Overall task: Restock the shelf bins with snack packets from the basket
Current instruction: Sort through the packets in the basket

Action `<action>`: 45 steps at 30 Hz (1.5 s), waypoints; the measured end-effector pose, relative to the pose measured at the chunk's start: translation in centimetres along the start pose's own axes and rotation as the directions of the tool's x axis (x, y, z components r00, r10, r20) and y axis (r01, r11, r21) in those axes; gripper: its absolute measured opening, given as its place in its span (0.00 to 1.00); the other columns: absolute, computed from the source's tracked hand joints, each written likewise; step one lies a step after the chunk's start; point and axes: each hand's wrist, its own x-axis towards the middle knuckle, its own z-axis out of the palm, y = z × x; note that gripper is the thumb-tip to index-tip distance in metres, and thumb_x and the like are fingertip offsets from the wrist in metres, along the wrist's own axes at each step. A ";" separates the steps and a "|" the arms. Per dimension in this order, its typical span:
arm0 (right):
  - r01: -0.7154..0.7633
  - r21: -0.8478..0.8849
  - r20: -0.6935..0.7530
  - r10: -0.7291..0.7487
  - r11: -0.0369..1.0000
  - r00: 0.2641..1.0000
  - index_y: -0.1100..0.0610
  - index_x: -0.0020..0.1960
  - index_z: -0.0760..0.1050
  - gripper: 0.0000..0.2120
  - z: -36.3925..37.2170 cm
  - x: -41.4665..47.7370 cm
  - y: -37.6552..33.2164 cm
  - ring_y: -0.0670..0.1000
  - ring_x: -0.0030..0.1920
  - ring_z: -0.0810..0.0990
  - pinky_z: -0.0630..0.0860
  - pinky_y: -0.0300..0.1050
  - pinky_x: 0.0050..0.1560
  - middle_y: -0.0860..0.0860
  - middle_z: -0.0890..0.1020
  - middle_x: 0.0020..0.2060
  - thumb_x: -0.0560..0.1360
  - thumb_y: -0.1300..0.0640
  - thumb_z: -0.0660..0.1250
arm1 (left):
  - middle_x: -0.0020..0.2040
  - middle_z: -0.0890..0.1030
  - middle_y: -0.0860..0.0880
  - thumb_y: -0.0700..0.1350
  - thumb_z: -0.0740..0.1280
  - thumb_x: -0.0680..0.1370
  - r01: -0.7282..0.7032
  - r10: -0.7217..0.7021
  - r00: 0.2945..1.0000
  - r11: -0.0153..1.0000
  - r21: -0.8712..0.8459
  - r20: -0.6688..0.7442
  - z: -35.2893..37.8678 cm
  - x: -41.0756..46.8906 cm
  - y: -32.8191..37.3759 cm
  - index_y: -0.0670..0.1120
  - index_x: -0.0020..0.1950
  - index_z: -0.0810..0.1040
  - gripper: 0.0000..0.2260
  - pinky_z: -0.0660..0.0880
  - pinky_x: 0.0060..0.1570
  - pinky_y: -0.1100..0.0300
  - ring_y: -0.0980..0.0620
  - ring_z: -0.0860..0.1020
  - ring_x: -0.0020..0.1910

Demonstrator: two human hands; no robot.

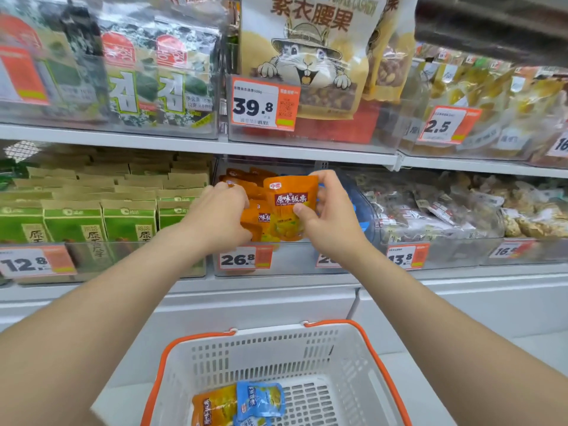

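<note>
My right hand (332, 219) pinches an upright orange chestnut packet (290, 207) by its right edge, thumb in front, fingers curled behind. My left hand (219, 216) curls over the stacked orange packets (256, 216) just beside it, thumb beneath them, inside the clear shelf bin (292, 261) tagged 26.8. Both arms reach forward, wrists level. Green boxes (129, 222) crowd the left; clear-bagged snacks (430, 207) fill the right. Below, the basket (307, 336) holds one orange pouch (215, 407) and blue pouches (259, 398).
</note>
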 end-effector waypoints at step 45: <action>-0.123 -0.445 0.215 0.240 0.887 0.947 0.52 0.70 0.74 0.25 5.2 4.6 4.2 0.58 0.63 0.81 0.81 0.55 0.61 0.54 0.82 0.63 0.76 0.60 0.76 | 0.56 0.79 0.51 0.67 0.74 0.72 -0.098 0.092 0.994 0.989 0.108 0.054 2.5 3.2 -0.9 0.51 0.64 0.73 0.29 0.80 0.50 0.51 0.49 0.78 0.54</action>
